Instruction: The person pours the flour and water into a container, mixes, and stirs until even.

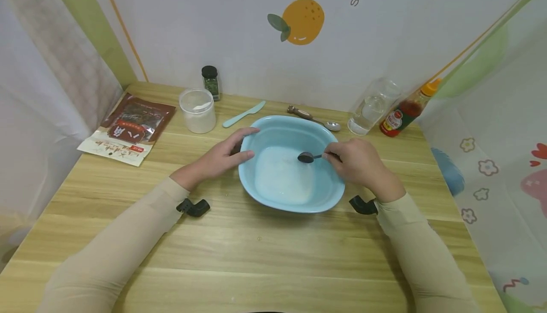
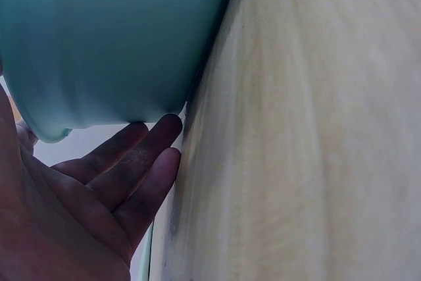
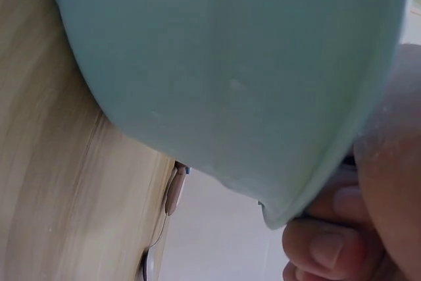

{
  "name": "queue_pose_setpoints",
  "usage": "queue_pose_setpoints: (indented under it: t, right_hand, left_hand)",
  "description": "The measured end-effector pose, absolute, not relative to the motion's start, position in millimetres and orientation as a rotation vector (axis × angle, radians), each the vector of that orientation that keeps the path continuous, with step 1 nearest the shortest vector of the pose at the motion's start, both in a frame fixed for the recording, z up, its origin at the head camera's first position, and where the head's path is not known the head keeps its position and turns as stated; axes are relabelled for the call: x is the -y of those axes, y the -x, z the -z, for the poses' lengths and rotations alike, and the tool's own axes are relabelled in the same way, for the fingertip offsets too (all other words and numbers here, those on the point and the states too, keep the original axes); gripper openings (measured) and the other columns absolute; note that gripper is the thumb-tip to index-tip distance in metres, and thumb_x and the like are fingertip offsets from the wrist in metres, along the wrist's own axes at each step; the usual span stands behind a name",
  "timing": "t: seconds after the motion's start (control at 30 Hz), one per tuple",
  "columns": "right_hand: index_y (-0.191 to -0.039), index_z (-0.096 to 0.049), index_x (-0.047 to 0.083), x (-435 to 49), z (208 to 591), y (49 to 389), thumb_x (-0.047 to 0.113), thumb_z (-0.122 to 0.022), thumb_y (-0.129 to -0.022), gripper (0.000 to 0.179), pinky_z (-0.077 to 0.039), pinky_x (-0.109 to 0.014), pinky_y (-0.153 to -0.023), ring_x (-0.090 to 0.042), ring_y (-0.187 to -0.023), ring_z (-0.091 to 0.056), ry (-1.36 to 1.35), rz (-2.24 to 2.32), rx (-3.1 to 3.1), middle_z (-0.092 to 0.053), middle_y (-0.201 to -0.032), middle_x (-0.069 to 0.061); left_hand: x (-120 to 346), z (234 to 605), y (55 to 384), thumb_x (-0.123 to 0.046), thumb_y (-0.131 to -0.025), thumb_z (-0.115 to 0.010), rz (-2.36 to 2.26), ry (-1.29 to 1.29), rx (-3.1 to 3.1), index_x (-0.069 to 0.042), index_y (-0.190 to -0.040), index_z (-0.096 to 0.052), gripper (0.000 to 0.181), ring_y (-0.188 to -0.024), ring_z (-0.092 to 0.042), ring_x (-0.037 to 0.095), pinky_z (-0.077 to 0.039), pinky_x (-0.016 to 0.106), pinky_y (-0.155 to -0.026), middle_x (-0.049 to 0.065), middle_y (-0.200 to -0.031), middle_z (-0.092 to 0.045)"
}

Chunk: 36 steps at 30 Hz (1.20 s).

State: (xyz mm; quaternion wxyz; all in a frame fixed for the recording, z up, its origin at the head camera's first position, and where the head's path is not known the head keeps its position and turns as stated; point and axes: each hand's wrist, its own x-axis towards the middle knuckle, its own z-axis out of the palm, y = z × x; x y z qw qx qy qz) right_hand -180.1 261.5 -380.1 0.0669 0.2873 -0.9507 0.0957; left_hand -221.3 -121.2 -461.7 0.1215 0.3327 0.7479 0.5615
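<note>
A light blue plastic basin (image 1: pixel 292 207) stands on the table with whitish, cloudy liquid (image 1: pixel 285 175) in its bottom. My left hand (image 1: pixel 218 157) steadies its left side. The thumb and index finger reach the rim, and in the left wrist view the other fingers (image 2: pixel 135 162) lie fairly straight against or close to the outer wall. Over the basin's right side, my right hand (image 1: pixel 356 161) pinches the handle of a small black measuring spoon (image 1: pixel 305 157). The spoon's bowl hangs above the liquid. In the right wrist view the basin wall hides the spoon.
Behind the basin lie a pale green knife (image 1: pixel 244 114) and a metal spoon (image 1: pixel 314 117). A jar of white powder (image 1: pixel 198 113), herb bottle (image 1: pixel 211 83) and brown food packet (image 1: pixel 130 128) stand left. On the right are a glass of clear liquid (image 1: pixel 371 111) and a red sauce bottle (image 1: pixel 403 113).
</note>
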Motion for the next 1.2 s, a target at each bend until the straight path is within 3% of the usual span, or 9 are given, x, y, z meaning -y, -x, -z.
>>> queue_pose_setpoints:
  t: [0.3, 0.57, 0.77, 0.97, 1.2]
  right_hand:
    - [-0.101, -0.085, 0.011, -265.2, 378.2, 174.5, 0.012, -0.081, -0.100, 0.005, -0.046, -0.040, -0.056, -0.017, -0.060, -0.057, -0.898, -0.342, 2.799, -0.078, -0.080, -0.002]
    - [-0.101, -0.084, 0.004, -271.2, 378.9, 171.1, 0.007, -0.087, -0.093, 0.009, -0.048, -0.043, -0.064, -0.025, -0.067, -0.073, -1.033, -0.302, 2.421, -0.081, -0.085, -0.010]
    - [-0.103, -0.083, 0.001, -280.3, 378.0, 167.8, 0.012, -0.082, -0.099, 0.012, -0.047, -0.044, -0.065, -0.028, -0.064, -0.071, -1.042, -0.260, 2.267, -0.078, -0.082, -0.011]
    - [-0.102, -0.083, 0.001, -291.5, 380.5, 165.9, 0.020, -0.071, -0.109, 0.024, -0.047, -0.044, -0.061, -0.026, -0.059, -0.064, -1.052, -0.278, 2.165, -0.076, -0.078, -0.009]
    - [-0.106, -0.084, -0.002, -317.0, 375.1, 165.8, 0.025, -0.064, -0.112, 0.034, -0.050, -0.049, -0.060, -0.030, -0.061, -0.063, -0.887, -0.335, 2.205, -0.077, -0.081, -0.015]
  left_hand:
    - [120.6, 461.2, 221.2, -0.019, -0.114, -0.061, -1.640, -0.969, -2.189, -0.013, -0.172, -0.036, 0.063, -0.143, -0.060, 0.038, -0.058, 0.051, -0.112, 0.016, -0.168, -0.046]
    - [120.9, 461.6, 221.6, -0.021, -0.114, -0.061, -1.634, -0.970, -2.193, -0.013, -0.172, -0.036, 0.063, -0.144, -0.059, 0.037, -0.057, 0.052, -0.113, 0.016, -0.169, -0.045]
    - [118.2, 463.5, 221.2, -0.020, -0.115, -0.061, -1.644, -0.971, -2.161, -0.014, -0.172, -0.035, 0.063, -0.141, -0.062, 0.036, -0.061, 0.047, -0.108, 0.017, -0.165, -0.048]
    - [115.9, 464.3, 220.0, -0.023, -0.115, -0.062, -1.623, -0.965, -2.204, -0.016, -0.172, -0.036, 0.063, -0.142, -0.061, 0.036, -0.059, 0.051, -0.110, 0.015, -0.168, -0.046]
    - [119.6, 462.4, 219.6, -0.022, -0.115, -0.062, -1.628, -0.968, -2.226, -0.014, -0.172, -0.037, 0.063, -0.143, -0.060, 0.037, -0.058, 0.051, -0.111, 0.014, -0.171, -0.043]
